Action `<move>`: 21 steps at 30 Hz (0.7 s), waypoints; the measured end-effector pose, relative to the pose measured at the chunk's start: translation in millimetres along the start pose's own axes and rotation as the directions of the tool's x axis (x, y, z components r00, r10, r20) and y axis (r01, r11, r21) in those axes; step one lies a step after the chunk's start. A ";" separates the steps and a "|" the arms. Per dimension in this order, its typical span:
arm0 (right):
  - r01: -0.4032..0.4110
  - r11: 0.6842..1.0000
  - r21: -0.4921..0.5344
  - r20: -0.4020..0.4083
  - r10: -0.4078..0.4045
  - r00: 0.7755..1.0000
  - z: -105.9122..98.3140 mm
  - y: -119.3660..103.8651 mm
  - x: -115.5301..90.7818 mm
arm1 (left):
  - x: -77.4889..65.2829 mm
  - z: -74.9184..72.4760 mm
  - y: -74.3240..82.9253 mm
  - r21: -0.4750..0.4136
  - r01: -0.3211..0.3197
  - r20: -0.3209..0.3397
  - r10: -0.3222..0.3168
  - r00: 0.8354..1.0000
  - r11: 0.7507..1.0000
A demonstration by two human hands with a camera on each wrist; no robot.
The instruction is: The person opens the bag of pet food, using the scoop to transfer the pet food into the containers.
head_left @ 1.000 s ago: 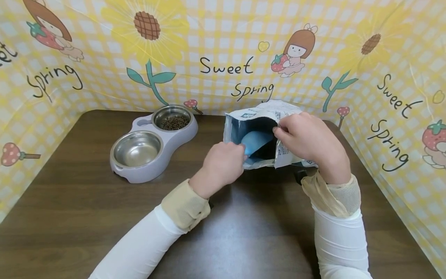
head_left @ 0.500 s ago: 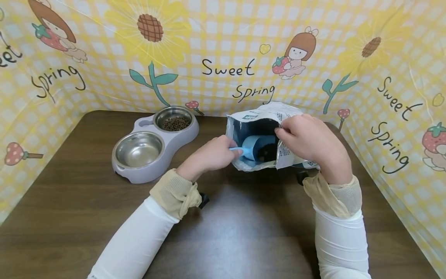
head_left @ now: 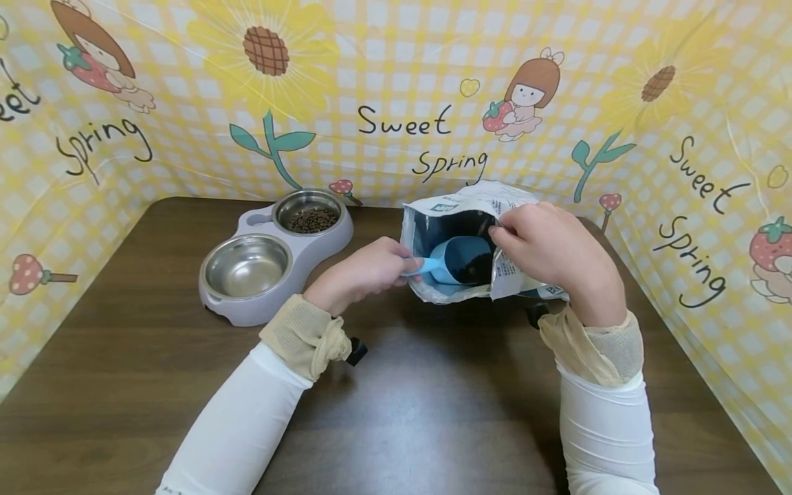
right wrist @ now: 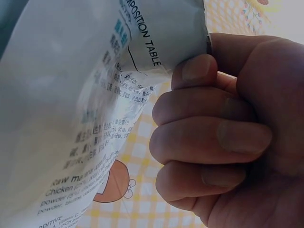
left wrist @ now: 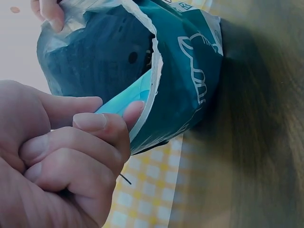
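Observation:
A blue scoop lies inside the mouth of an open pet food bag, its handle pointing left. My left hand pinches that handle just outside the bag's rim. Dark kibble shows in the scoop's cup. In the left wrist view the fingers of my left hand curl about the handle, and most of the cup is hidden behind the bag's edge. With thumb and forefinger, my right hand grips the bag's right rim and holds the mouth wide. The right wrist view shows printed text on the bag beside those fingers.
A lilac double-bowl pet feeder stands left of the bag. Its rear steel bowl contains brown kibble; the front steel bowl shows bare metal. A patterned yellow cloth rises behind the brown table and at both sides.
My left hand has drawn back leftward, and more of the scoop and its handle now shows at the bag's mouth. My right hand keeps its grip on the rim.

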State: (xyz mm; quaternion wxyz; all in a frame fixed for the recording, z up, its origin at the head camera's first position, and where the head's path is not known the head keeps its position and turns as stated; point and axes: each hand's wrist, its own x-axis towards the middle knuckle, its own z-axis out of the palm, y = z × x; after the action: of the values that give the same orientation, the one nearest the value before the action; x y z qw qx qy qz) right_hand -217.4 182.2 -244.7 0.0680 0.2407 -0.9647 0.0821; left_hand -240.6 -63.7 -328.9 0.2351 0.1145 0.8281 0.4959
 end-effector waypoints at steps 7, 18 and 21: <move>-0.006 1.000 0.006 0.006 0.006 1.000 -0.1 0.2 0.0 | 0.6 -6.2 -2.2 -0.064 0.024 0.011 -0.023 1.000 0.998; -0.010 1.000 0.012 0.013 0.010 1.000 0.3 1.1 -0.1 | -1.0 -15.7 -2.7 -0.096 0.020 0.041 -0.016 0.999 0.995; -0.008 1.000 0.016 0.014 0.008 1.000 0.1 1.0 0.1 | -1.7 -18.0 -3.8 -0.100 0.014 0.046 -0.009 0.999 0.995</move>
State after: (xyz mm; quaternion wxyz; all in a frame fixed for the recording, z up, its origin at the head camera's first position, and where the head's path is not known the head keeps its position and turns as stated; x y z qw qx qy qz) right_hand -217.9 183.0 -244.9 0.0588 0.2379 -0.9655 0.0881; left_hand -247.9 -80.1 -324.5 0.2622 0.1090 0.7973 0.5327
